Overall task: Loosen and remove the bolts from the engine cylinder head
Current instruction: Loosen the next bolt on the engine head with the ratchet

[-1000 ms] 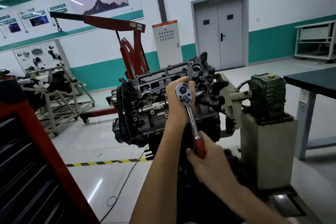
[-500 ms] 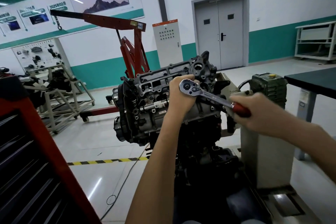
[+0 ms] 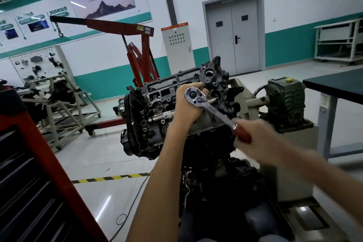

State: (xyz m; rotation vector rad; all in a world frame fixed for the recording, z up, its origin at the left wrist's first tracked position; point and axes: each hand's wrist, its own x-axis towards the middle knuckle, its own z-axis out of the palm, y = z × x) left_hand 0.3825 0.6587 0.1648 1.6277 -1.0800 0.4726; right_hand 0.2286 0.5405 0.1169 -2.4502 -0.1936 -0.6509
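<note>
At centre, one cylinder head, tilted toward the viewer: rigid cast metal, judged heavy, not a thing to shift by hand. Left hand, fingers curled round the drive end of the one ratchet, steadies it against the head; the bolt being worked is hidden behind this hand. The shank slopes down to the right hand, blurred, fingers wrapped round the red grip, the far end giving most leverage. Bolts are likely small, hard, perhaps oily and stiff at first: turn by tool, by fingers once loose. Their number cannot be counted.
</note>
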